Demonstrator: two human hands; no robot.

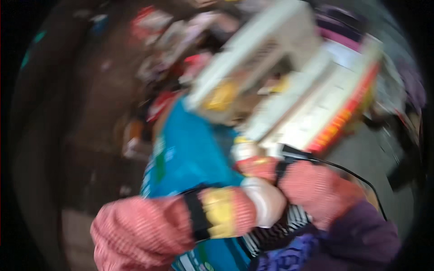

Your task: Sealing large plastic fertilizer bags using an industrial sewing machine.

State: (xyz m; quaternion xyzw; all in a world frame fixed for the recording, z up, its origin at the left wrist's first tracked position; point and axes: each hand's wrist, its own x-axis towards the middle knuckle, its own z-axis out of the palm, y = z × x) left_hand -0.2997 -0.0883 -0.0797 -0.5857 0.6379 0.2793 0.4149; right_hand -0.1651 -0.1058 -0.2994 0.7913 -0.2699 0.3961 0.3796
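My left hand, in a white glove with a ribbed pink sleeve and a yellow cuff, meets my right hand at lower centre; they press together, though blur hides whether either grips anything. A thin black cable curves off to the right of them. Beneath lies a smooth blue bag. Above, a pale boxy appliance and a white carton with a red-orange edge crowd the upper right.

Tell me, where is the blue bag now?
In the head view the blue bag lies left of centre, below the blurred white box and beside the left hand.
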